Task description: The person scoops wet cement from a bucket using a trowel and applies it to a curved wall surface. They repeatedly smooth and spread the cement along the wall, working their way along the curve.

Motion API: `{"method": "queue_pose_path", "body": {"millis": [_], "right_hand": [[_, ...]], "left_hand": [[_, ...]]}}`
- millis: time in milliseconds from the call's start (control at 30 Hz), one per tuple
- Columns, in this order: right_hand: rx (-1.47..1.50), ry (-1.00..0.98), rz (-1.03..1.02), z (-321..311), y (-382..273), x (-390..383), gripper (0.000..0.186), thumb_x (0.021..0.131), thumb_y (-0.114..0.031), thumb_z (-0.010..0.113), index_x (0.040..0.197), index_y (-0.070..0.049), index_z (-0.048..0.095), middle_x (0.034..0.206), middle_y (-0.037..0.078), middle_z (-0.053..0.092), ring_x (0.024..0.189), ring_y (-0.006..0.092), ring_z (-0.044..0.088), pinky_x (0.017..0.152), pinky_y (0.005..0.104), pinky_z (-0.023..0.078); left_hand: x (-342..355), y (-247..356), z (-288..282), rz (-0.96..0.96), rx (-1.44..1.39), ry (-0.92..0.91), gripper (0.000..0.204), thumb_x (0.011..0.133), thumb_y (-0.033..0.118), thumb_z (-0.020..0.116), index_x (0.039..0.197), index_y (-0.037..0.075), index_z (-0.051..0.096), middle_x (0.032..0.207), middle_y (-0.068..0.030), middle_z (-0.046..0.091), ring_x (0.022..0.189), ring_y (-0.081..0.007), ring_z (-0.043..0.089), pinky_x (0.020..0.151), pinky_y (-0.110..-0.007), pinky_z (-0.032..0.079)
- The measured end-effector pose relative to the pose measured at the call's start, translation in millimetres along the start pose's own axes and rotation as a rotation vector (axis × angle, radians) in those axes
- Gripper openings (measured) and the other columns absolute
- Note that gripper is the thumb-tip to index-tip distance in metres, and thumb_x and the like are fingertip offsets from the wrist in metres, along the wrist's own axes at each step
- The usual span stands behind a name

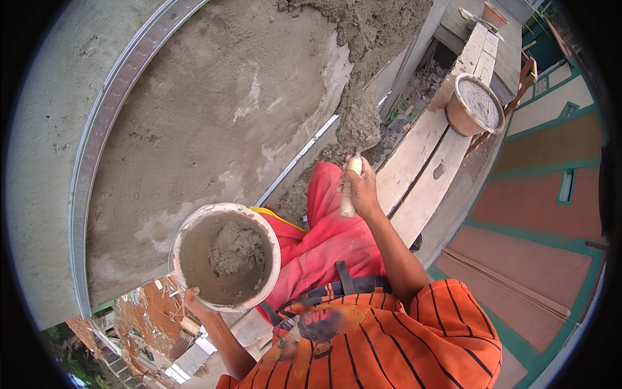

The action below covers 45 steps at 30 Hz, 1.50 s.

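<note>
My right hand (363, 188) is wrapped round the pale handle of a trowel (350, 198). The trowel's blade is heaped with wet grey mortar (359, 123), which covers it almost wholly. Beyond the load, the mortar runs close to the wall's rough patch; whether they touch I cannot tell. My left hand (195, 302) grips the near left rim of a pale round bucket (275, 246), its fingers partly hidden. Inside the tilted bucket sits a lump of mortar (237, 249). The wall (188, 129) beside me is coated with smooth damp plaster, with rougher mortar at its upper right.
A curved metal strip (97, 129) edges the wall at left, and a straight metal strip (298, 159) runs low along it. Planks (421, 181) form a walkway at right, bearing a tub (457, 117) of grey mix. Rubble and boards (149, 318) lie far below.
</note>
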State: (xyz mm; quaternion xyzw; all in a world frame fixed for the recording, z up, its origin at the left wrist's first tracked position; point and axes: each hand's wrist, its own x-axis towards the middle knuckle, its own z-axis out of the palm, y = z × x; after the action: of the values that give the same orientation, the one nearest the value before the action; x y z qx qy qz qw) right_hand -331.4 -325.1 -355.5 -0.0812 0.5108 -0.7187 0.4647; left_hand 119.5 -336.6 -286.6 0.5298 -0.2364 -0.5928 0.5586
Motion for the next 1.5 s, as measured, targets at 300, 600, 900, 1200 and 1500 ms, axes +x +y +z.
{"method": "queue_pose_path", "body": {"millis": [300, 600, 900, 1200, 1500], "right_hand": [[-0.732, 0.96, -0.137, -23.0, 103.2, 156.4, 0.061, 0.076, -0.013, 0.06, 0.13, 0.005, 0.037, 0.125, 0.029, 0.05, 0.115, 0.0424, 0.053, 0.096, 0.0471, 0.042], [-0.238, 0.349, -0.229, 56.3, 44.9, 119.3, 0.047, 0.08, -0.004, 0.058, 0.123, 0.001, 0.038, 0.096, 0.014, 0.059, 0.082, 0.0278, 0.06, 0.078, 0.0382, 0.048], [0.357, 0.452, 0.325, -53.7, 179.6, 276.7, 0.016, 0.086, -0.018, 0.056, 0.096, -0.007, 0.049, 0.078, 0.007, 0.052, 0.057, 0.0172, 0.053, 0.044, 0.0335, 0.05], [0.642, 0.478, 0.442, -41.7, 228.3, 317.8, 0.013, 0.088, -0.019, 0.053, 0.083, -0.008, 0.05, 0.067, 0.005, 0.048, 0.051, 0.0173, 0.051, 0.044, 0.0337, 0.05], [0.54, 0.38, 0.304, -61.5, 129.2, 358.1, 0.012, 0.085, -0.016, 0.054, 0.089, -0.005, 0.051, 0.071, 0.006, 0.05, 0.052, 0.0174, 0.051, 0.042, 0.0343, 0.047]], "left_hand": [[-29.9, 3.4, -3.1, 0.101, 0.125, 0.239, 0.07, 0.058, 0.019, 0.054, 0.123, -0.006, 0.049, 0.116, -0.0192, 0.057, 0.101, -0.0352, 0.057, 0.091, -0.042, 0.047], [-37.6, -4.3, 32.0, 0.097, 0.218, 0.307, 0.075, 0.055, 0.022, 0.054, 0.124, -0.005, 0.048, 0.117, -0.0191, 0.054, 0.102, -0.0363, 0.055, 0.09, -0.044, 0.046], [-29.2, 4.0, 35.8, 0.159, 0.36, 0.309, 0.073, 0.055, 0.02, 0.055, 0.123, -0.007, 0.047, 0.114, -0.0202, 0.054, 0.099, -0.0352, 0.055, 0.087, -0.041, 0.046], [-28.3, 11.0, 42.4, 0.234, 0.583, 0.639, 0.07, 0.054, 0.021, 0.055, 0.118, -0.008, 0.048, 0.108, -0.0195, 0.053, 0.093, -0.0318, 0.055, 0.078, -0.039, 0.046], [-23.1, 10.8, 23.0, 0.2, 0.486, 0.42, 0.073, 0.055, 0.024, 0.057, 0.122, -0.005, 0.047, 0.11, -0.0174, 0.053, 0.092, -0.0327, 0.055, 0.081, -0.04, 0.045]]}}
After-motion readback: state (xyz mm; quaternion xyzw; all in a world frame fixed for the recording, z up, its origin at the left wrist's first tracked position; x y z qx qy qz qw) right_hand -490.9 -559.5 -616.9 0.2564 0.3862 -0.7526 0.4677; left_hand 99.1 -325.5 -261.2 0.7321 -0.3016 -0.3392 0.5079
